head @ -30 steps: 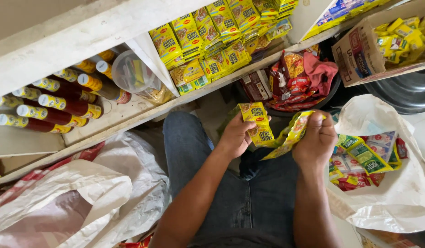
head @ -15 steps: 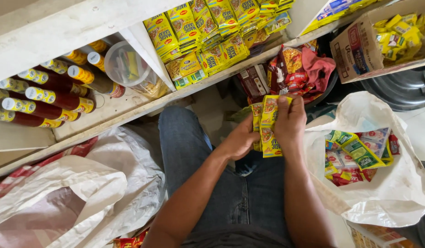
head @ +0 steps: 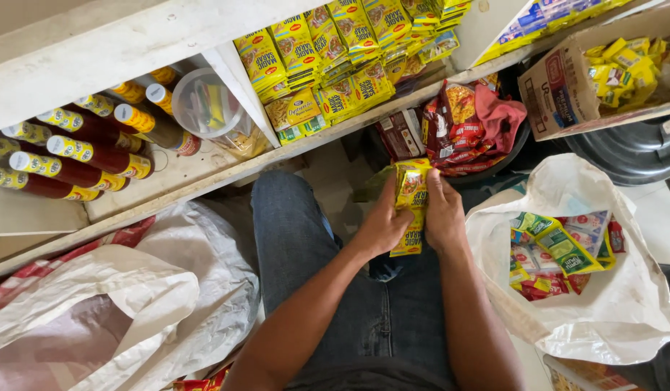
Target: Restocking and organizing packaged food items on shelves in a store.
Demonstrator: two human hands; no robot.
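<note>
Both hands clasp yellow sachets — stacked upright.

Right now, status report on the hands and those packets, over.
Left hand and right hand both clamped on yellow sachet stack. Stack upright over lap. Open white bag at right, nothing blocking.

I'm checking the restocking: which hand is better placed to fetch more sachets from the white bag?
Probably the right hand. Both it and the left hand grip the yellow sachets, but the white bag with its mixed sachets lies open on the right side, so the left would have to cross over.
</note>
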